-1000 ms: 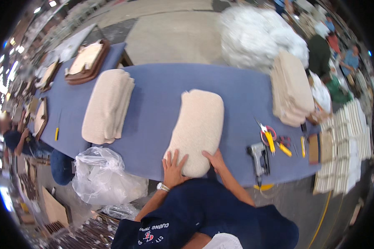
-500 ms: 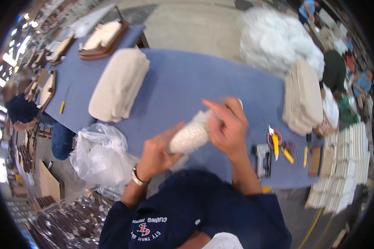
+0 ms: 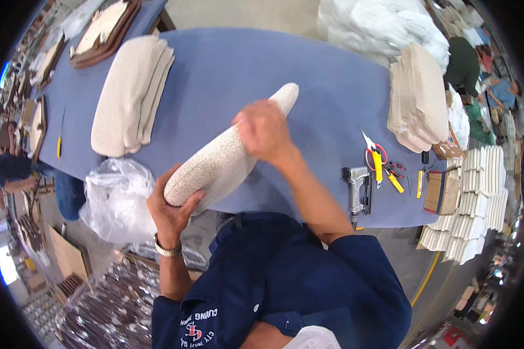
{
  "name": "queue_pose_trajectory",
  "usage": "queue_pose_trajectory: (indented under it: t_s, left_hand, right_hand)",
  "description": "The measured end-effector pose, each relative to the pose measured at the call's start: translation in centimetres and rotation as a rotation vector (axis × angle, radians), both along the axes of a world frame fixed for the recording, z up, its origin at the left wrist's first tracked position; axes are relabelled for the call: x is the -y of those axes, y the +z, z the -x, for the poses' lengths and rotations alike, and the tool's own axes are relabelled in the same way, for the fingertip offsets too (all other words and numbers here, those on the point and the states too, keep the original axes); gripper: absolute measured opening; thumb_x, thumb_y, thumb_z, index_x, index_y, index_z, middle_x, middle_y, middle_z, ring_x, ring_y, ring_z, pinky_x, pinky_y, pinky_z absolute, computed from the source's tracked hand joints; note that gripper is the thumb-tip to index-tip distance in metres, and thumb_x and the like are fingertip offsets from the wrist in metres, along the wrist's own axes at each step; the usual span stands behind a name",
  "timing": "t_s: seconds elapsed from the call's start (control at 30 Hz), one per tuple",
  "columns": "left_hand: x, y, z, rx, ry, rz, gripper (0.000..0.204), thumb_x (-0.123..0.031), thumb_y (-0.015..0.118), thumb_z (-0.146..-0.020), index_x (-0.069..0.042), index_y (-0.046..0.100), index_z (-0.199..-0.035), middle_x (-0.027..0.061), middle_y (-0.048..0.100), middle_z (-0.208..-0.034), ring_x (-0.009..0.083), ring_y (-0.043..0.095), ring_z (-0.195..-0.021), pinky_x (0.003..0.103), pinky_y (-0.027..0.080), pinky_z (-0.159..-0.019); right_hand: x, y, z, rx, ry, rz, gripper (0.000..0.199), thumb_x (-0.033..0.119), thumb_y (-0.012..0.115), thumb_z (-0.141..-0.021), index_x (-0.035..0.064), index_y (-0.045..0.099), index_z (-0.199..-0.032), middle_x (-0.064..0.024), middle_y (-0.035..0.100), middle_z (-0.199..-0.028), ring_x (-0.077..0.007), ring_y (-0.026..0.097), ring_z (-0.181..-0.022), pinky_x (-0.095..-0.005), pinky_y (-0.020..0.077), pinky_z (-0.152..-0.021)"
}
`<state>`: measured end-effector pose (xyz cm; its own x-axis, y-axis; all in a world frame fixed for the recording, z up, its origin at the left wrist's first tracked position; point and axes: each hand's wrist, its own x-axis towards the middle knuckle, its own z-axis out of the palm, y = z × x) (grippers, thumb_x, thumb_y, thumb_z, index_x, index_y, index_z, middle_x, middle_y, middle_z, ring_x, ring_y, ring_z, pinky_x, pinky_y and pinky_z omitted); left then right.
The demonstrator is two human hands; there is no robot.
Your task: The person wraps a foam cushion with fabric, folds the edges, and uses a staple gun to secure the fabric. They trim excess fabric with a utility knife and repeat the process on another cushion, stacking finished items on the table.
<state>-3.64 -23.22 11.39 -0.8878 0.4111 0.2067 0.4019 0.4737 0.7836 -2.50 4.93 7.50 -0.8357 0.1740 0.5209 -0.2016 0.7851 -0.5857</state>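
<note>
Over the near edge of the blue table [image 3: 227, 70] I hold a long, rounded cushion pad [image 3: 209, 160] covered in beige textured fabric, tilted up on its side. My left hand [image 3: 173, 200] is wrapped around its near left end, with the thumb on the side facing me. Toward the far end, my right hand [image 3: 264, 131] is closed over the upper edge; its fingers are curled and slightly blurred. The pad's underside is hidden.
Beige pads are stacked at left [image 3: 125, 96] and right [image 3: 416, 99]. A staple gun [image 3: 356, 189], red-handled scissors [image 3: 371, 152] and a yellow-handled tool [image 3: 396, 182] lie at right. A clear plastic bag [image 3: 116, 200] bulges at the table's left edge. White batting [image 3: 384, 26] is piled beyond.
The pad has turned from end-on to show its long side. My left hand has moved down and left; my right hand has moved left and now closes over the edge.
</note>
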Motion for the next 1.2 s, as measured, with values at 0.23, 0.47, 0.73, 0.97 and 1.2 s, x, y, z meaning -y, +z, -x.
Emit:
queue_pose_trajectory:
  t_s: [0.23, 0.47, 0.73, 0.97, 1.2]
  left_hand:
    - [3.2, -4.2, -1.2, 0.014, -0.089, -0.067, 0.073, -0.026, 0.1, -0.062, -0.001, 0.068, -0.122, 0.0162, 0.075, -0.121, 0.0304, 0.073, -0.111, 0.04, 0.057, -0.097]
    - [8.4, -10.9, -1.8, 0.176, -0.02, -0.032, 0.077, -0.02, 0.1, -0.062, -0.001, 0.066, -0.128, 0.0163, 0.073, -0.123, 0.0267, 0.07, -0.115, 0.041, 0.054, -0.1]
    - [6.6, -10.4, 2.7, 0.163, 0.007, 0.253, 0.071, -0.027, 0.1, -0.063, -0.003, 0.07, -0.122, 0.0146, 0.077, -0.111, 0.0277, 0.075, -0.104, 0.04, 0.058, -0.09]
    - [-8.1, -5.9, 1.4, -0.135, -0.218, 0.11, 0.069, -0.046, 0.094, -0.07, -0.003, 0.07, -0.12, 0.016, 0.077, -0.103, 0.0303, 0.077, -0.092, 0.038, 0.06, -0.081]
    - [-14.8, 2.9, 1.0, -0.26, -0.176, -0.074, 0.07, -0.049, 0.092, -0.072, -0.005, 0.07, -0.122, 0.0158, 0.077, -0.102, 0.0309, 0.077, -0.089, 0.039, 0.06, -0.079]
  right_hand:
    - [-11.6, -8.7, 0.8, 0.196, -0.06, 0.283, 0.045, 0.023, 0.04, -0.099, 0.0028, 0.076, -0.081, -0.0137, 0.077, -0.091, -0.0291, 0.07, -0.091, -0.0446, 0.0483, -0.098]
    - [-13.0, -15.5, 0.7, 0.305, 0.041, 1.163, 0.051, 0.033, 0.043, -0.103, -0.0046, 0.074, -0.089, -0.0172, 0.075, -0.089, -0.0272, 0.07, -0.084, -0.0403, 0.0549, -0.083]
    - [-13.0, -16.9, 2.7, -0.072, -0.435, 1.394, 0.075, 0.06, 0.04, -0.105, -0.0037, 0.071, -0.081, -0.0113, 0.07, -0.078, -0.024, 0.065, -0.073, -0.0381, 0.0515, -0.075]
    - [-12.2, 6.2, -0.8, -0.141, -0.47, 0.405, 0.072, 0.053, 0.032, -0.109, -0.0004, 0.067, -0.075, -0.0156, 0.067, -0.069, -0.0336, 0.063, -0.067, -0.043, 0.0472, -0.069]
    - [-4.9, 11.4, -3.7, -0.13, -0.594, -0.135, 0.048, 0.037, 0.039, -0.108, 0.0083, 0.072, -0.088, -0.0133, 0.07, -0.08, -0.0384, 0.066, -0.082, -0.0492, 0.048, -0.072]
